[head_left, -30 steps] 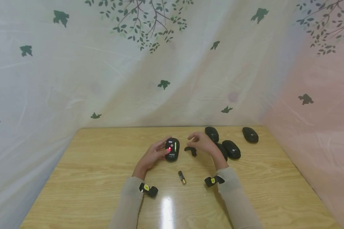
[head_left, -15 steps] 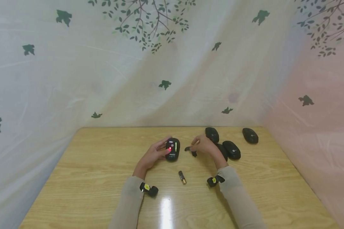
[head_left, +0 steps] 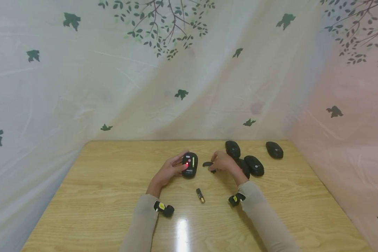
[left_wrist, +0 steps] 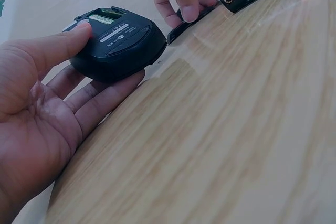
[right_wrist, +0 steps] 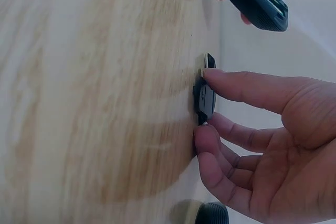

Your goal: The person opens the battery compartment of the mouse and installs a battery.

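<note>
My left hand [head_left: 165,174] holds a black computer mouse [head_left: 190,172] with its underside turned up, thumb on the base and fingers beneath. A red light glows on that underside. In the left wrist view its battery compartment [left_wrist: 107,15] is uncovered, with a battery inside. To the right, my right hand [head_left: 224,162] pinches a small black battery cover [right_wrist: 206,98] at the table surface, thumb on one edge and fingertips on the other. Part of the cover is hidden by the fingers. A loose battery [head_left: 200,195] lies nearer to me, between the forearms.
Several other black mice stand at the right, among them one beside my right wrist [head_left: 254,165] and one farther off [head_left: 274,149]. The wooden table [head_left: 107,196] meets a printed cloth backdrop [head_left: 138,115] at its far edge.
My right hand has come down onto the battery cover and now grips it, having hovered just above it before. The left hand and its mouse have stayed put.
</note>
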The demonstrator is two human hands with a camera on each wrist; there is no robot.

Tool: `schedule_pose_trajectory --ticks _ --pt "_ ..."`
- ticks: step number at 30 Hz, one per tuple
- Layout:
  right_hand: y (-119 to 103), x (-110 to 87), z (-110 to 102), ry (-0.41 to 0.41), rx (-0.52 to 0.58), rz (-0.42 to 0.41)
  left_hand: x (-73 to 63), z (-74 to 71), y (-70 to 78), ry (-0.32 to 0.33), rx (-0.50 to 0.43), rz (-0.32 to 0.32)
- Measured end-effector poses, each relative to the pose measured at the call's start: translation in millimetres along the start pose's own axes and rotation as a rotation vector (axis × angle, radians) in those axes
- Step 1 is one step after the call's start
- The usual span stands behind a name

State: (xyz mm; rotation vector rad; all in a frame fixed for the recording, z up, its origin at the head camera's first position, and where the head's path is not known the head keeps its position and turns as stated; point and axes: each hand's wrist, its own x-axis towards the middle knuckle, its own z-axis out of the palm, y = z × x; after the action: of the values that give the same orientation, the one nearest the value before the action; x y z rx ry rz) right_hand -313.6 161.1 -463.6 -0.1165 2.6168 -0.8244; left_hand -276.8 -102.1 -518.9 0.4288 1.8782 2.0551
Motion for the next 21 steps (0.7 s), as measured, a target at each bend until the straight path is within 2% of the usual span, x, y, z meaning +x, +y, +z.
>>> schedule_pose_trajectory --ticks 10,15,21 --pt "-8.8 -4.7 1.4 0.025 -0.103 -0.011 -0.7 1.1 0.3 0.001 -0.006 -0.006" --pt "-10.3 -6.3 2.8 0.018 -0.053 -0.031 -0.6 1.4 0.1 -0.007 -0.011 0.003" --pt "-6.7 -4.9 3.4 -0.056 0.072 -0.03 -0.3 1.5 1.9 -0.002 -0.011 -0.002"
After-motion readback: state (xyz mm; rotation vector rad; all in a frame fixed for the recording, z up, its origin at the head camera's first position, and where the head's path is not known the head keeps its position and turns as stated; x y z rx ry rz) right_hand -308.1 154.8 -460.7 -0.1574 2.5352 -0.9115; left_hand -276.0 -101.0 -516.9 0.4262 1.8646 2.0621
